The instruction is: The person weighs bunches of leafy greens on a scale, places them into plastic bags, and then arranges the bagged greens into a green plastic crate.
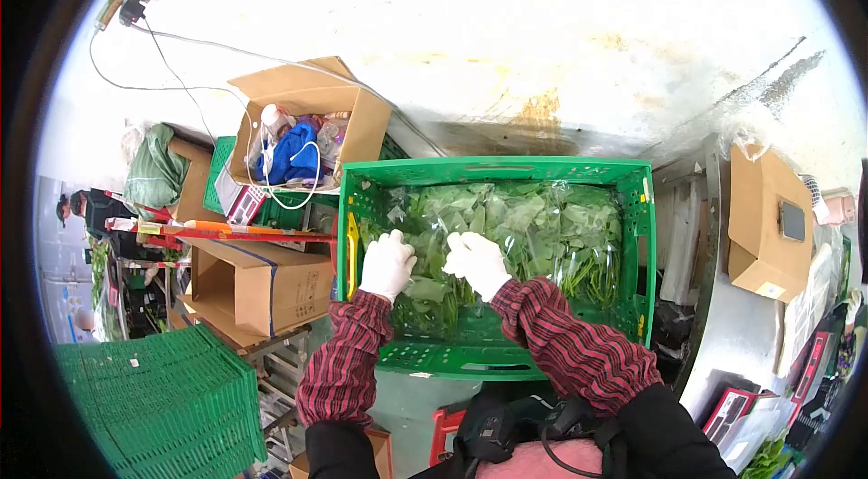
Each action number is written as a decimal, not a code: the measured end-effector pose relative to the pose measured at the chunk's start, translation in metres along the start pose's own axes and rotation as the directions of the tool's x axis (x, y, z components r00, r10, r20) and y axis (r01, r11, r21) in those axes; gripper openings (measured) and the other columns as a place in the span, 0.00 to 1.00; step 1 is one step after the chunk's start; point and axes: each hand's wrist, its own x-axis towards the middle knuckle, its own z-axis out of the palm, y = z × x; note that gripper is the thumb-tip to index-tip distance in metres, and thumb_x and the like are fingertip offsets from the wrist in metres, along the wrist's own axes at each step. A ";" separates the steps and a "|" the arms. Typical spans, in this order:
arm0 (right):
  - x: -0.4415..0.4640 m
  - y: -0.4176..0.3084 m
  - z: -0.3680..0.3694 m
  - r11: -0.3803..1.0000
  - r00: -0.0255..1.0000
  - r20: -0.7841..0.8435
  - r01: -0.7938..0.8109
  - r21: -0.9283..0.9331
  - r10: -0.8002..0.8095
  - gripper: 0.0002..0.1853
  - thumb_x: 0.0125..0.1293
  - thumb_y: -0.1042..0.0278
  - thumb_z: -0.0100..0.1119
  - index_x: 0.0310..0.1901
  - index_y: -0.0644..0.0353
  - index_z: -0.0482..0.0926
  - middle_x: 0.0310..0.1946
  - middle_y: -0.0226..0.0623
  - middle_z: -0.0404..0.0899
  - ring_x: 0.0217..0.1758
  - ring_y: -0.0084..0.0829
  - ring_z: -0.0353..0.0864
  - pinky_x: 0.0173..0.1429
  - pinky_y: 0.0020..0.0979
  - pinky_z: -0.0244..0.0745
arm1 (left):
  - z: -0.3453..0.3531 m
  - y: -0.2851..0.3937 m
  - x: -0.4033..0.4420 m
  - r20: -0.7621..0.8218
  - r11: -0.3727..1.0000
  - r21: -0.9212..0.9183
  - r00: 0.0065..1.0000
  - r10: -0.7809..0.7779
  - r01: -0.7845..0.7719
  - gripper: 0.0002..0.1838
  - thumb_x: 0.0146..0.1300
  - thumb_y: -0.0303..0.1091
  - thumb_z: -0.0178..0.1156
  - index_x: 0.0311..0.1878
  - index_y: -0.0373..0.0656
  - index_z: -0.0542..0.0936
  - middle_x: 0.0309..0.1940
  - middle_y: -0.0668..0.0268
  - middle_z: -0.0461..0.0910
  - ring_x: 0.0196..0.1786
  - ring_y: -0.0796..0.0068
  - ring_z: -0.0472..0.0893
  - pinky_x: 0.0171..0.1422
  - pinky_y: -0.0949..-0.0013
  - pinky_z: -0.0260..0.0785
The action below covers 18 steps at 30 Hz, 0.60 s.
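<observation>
A green plastic crate [497, 167] stands in front of me, holding clear plastic bags of leafy greens [551, 226] with the stems towards me. My left hand [389, 265], in a white glove, is over the crate's left part, its fingers curled on the clear film of a bag of greens [425, 298]. My right hand [476, 264], gloved the same way, is a little to the right with fingertips pinched together on the film. The fingertips are small in view, and the glove backs partly hide the grip.
An open cardboard box [371, 122] with a blue cloth sits behind left. Another cardboard box [298, 294] lies left of the crate, above stacked green crates [163, 398]. A metal table [732, 334] with a cardboard box [768, 226] stands right. A wall rises behind.
</observation>
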 end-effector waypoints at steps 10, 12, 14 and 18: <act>0.039 -0.046 0.005 0.750 0.971 -0.124 0.074 -0.658 -0.205 0.38 0.51 0.33 0.58 0.37 0.72 0.79 0.38 0.55 0.79 0.44 0.48 0.80 0.50 0.38 0.75 | 0.005 0.004 -0.001 0.065 0.990 -0.077 0.991 -0.114 0.119 0.10 0.53 0.37 0.62 0.37 0.45 0.80 0.29 0.59 0.75 0.32 0.56 0.78 0.36 0.56 0.71; 0.069 -0.002 0.019 0.779 0.972 -0.043 0.160 -0.606 -0.233 0.25 0.56 0.45 0.56 0.32 0.65 0.79 0.36 0.51 0.79 0.42 0.47 0.79 0.46 0.41 0.74 | 0.003 0.011 -0.002 0.024 0.977 -0.081 0.980 -0.196 0.197 0.16 0.56 0.37 0.60 0.48 0.47 0.77 0.29 0.58 0.75 0.32 0.55 0.78 0.36 0.56 0.71; 0.067 0.013 0.023 0.814 0.920 -0.152 0.232 -0.533 -0.362 0.20 0.57 0.51 0.55 0.29 0.64 0.78 0.33 0.51 0.79 0.39 0.47 0.79 0.44 0.43 0.73 | 0.001 0.008 -0.003 0.074 0.973 -0.028 0.972 -0.225 0.227 0.21 0.58 0.38 0.58 0.57 0.50 0.73 0.30 0.58 0.76 0.31 0.55 0.78 0.37 0.56 0.71; 0.024 0.018 0.022 0.987 0.960 -0.279 0.055 0.151 -0.011 0.12 0.61 0.62 0.52 0.26 0.61 0.72 0.22 0.43 0.74 0.26 0.39 0.77 0.28 0.40 0.70 | 0.008 -0.002 -0.009 0.121 0.943 0.034 0.935 -0.334 0.332 0.19 0.60 0.40 0.55 0.55 0.50 0.75 0.32 0.56 0.79 0.33 0.55 0.80 0.38 0.56 0.72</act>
